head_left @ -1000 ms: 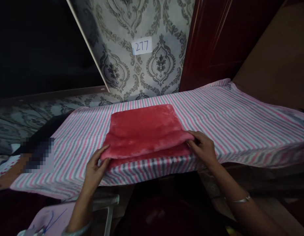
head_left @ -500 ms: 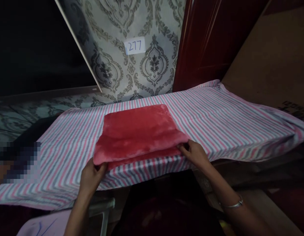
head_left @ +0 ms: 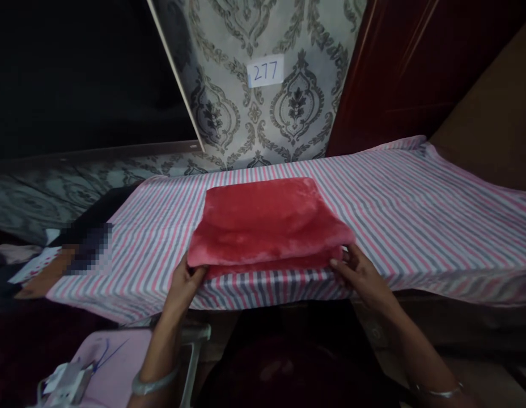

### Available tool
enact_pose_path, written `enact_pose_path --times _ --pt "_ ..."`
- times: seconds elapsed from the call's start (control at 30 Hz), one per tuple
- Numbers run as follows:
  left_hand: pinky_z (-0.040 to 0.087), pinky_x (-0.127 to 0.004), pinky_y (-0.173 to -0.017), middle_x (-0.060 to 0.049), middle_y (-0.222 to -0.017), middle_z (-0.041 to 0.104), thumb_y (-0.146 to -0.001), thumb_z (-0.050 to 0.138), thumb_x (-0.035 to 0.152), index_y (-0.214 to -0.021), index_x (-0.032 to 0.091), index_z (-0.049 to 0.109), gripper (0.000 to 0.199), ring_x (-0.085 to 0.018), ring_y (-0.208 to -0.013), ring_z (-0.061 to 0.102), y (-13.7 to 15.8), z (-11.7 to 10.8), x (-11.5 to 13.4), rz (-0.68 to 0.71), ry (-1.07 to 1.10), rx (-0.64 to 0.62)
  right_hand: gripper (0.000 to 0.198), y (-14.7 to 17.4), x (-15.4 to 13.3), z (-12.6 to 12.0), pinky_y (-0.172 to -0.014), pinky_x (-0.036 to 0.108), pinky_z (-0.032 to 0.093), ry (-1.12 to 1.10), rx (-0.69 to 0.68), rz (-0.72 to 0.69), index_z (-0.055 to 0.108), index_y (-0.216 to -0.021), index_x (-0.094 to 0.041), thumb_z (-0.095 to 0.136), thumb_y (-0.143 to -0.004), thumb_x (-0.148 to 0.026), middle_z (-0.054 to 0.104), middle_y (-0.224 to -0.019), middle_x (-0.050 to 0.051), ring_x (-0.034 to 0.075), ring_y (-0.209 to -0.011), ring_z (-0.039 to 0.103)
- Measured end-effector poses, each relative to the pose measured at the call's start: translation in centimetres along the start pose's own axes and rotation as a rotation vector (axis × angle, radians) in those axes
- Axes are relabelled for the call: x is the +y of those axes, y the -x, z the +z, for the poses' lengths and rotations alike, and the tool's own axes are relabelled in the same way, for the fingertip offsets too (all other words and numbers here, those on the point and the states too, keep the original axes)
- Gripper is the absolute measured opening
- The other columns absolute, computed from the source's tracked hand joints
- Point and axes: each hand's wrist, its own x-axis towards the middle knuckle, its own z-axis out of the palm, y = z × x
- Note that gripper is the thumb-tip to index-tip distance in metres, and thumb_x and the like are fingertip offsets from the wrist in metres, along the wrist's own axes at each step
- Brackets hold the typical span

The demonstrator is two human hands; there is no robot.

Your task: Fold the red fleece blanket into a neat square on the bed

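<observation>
A red plush cloth (head_left: 263, 218), folded into a rough rectangle, lies on the striped tablecloth (head_left: 399, 215). Its near edge forms a thick rounded fold, raised a little over a lower layer. My left hand (head_left: 184, 286) grips the near left corner, thumb in front and fingers partly hidden behind the plush. At the near right corner, my right hand (head_left: 363, 277) holds the fold's edge, its thumb by the lower layer and some fingers tucked out of sight.
A large dark screen (head_left: 84, 79) stands behind on the left. A card marked 277 (head_left: 266, 71) is on the patterned wall. Below left is a pink stool seat (head_left: 118, 351) with a white device (head_left: 70, 382) on it. A brown panel (head_left: 492, 124) rises at the right.
My view has turned left, so the scene sits further right. Both hands stay at the cloth's near corners; the right thumb and fingers have shifted slightly apart.
</observation>
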Motion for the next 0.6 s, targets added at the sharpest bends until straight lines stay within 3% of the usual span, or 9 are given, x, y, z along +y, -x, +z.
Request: enact_pose_path --times 0.1,0.27,0.4,0.47,0.6 --pt "0.042 -0.045 -0.107 -0.012 -0.113 0.072 -0.069 0.07 0.052 -0.111 0.015 0.068 0.055 -0.031 -0.114 0.062 -0.3 0.4 0.1 0.001 -0.009 0.001 0.04 -0.2 0.0 -0.5 -0.04 0.023 0.034 0.057 -0.047 0.086 0.049 -0.094 -0.024 0.066 -0.077 -0.056 0.054 -0.051 -0.006 0.012 -0.04 0.045" --pt "0.036 -0.045 -0.114 -0.011 -0.132 0.065 -0.076 0.066 0.052 -0.126 0.019 0.063 0.06 -0.03 -0.129 0.054 -0.4 0.3 -0.8 0.086 0.077 0.0 0.034 -1.3 0.2 -2.0 -0.041 0.023 0.032 0.166 0.143 -0.043 0.053 -0.085 -0.023 0.068 -0.072 -0.052 0.048 -0.047 -0.007 0.011 -0.042 0.043" --pt "0.028 -0.045 -0.119 -0.01 -0.147 0.053 -0.079 0.066 0.051 -0.141 0.021 0.052 0.07 -0.03 -0.141 0.042 0.1 -0.4 -1.5 0.142 0.035 -0.053 0.038 -1.2 1.0 -2.0 -0.043 0.024 0.037 0.166 0.179 -0.044 0.056 -0.091 -0.023 0.07 -0.069 -0.05 0.053 -0.054 -0.006 0.013 -0.045 0.048" --pt "0.027 -0.045 -0.12 -0.01 -0.154 0.045 -0.079 0.068 0.049 -0.149 0.023 0.04 0.08 -0.029 -0.145 0.036 0.5 -0.7 -1.6 0.164 -0.01 -0.072 0.046 -0.9 1.2 -1.8 -0.044 0.024 0.039 0.135 0.201 -0.039 0.055 -0.104 -0.022 0.071 -0.07 -0.049 0.057 -0.06 -0.005 0.013 -0.047 0.05" --pt "0.037 -0.046 -0.113 -0.013 -0.156 0.038 -0.077 0.074 0.048 -0.152 0.026 0.033 0.088 -0.03 -0.141 0.04 0.9 -1.1 -1.6 0.21 -0.11 -0.007 0.06 -0.3 0.9 -1.7 -0.048 0.025 0.041 0.024 0.155 -0.061 0.047 -0.126 -0.024 0.069 -0.078 -0.052 0.058 -0.062 -0.006 0.013 -0.049 0.052"
